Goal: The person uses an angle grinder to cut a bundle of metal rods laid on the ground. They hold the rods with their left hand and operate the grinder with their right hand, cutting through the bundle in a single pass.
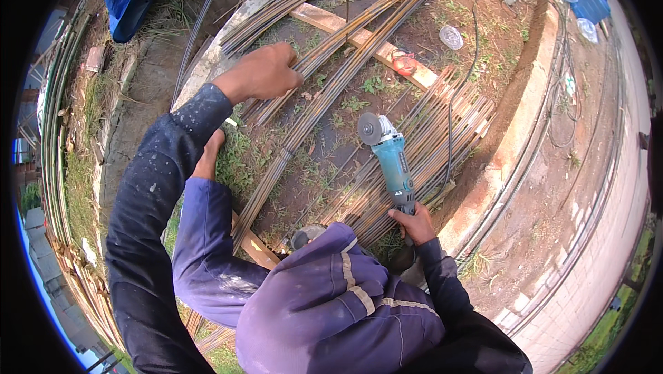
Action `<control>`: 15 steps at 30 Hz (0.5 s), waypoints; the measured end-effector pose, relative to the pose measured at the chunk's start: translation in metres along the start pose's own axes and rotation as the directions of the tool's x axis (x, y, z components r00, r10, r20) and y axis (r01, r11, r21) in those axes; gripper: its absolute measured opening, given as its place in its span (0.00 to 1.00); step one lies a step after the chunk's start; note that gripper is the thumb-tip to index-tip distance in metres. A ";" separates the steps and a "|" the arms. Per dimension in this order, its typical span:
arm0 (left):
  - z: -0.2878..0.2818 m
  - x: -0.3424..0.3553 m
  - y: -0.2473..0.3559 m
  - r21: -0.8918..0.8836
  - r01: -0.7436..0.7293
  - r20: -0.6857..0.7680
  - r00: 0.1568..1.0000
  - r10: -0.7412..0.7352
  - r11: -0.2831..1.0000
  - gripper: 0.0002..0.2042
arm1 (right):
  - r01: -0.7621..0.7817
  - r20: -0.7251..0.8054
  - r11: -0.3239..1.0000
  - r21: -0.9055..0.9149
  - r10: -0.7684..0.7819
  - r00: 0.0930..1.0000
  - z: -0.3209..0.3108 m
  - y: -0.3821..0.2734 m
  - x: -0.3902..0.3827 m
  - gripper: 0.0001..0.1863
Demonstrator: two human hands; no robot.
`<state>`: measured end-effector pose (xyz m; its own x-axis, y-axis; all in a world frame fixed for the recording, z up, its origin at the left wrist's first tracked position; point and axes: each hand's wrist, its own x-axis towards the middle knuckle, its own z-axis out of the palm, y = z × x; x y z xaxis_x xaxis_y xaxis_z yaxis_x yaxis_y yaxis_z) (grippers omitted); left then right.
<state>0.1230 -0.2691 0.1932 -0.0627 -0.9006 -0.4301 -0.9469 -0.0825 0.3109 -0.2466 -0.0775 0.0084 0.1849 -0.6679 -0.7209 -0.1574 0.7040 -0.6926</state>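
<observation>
The teal angle grinder (pixel 395 163) extends forward from the right hand (pixel 413 223), which is wrapped around its rear end, the disc at the far end. Left of and beyond the grinder, the left hand (pixel 268 73) is curled beside long steel rods (pixel 319 58); whether it grips one I cannot tell. Beyond the grinder, a wooden beam (pixel 314 16) lies under those rods

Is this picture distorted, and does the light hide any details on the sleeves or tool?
Head view: the fisheye lens curves the concrete curb, and the corners are black; head view: the right sleeve darkens toward the lower edge, losing detail; head view: the grinder in the right hand reads clearly, disc included.
</observation>
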 end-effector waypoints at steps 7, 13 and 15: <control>-0.094 -0.016 0.034 0.009 0.009 -0.033 0.999 -0.008 1.000 0.20 | -0.007 -0.001 1.000 -0.028 0.007 1.000 -0.004 0.004 0.003 0.15; -0.106 0.000 -0.029 0.131 0.058 -0.199 0.980 -0.032 0.990 0.20 | -0.029 -0.008 0.998 -0.059 0.029 1.000 0.003 0.004 0.004 0.14; -0.079 0.021 -0.061 0.182 0.040 -0.112 0.993 -0.020 0.982 0.21 | -0.027 -0.014 0.999 -0.035 0.027 1.000 0.006 -0.001 -0.002 0.14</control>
<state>0.2048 -0.3162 0.2322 -0.0083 -0.9411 -0.3381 -0.9902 -0.0394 0.1338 -0.2414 -0.0750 0.0109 0.1675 -0.6521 -0.7394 -0.1962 0.7129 -0.6732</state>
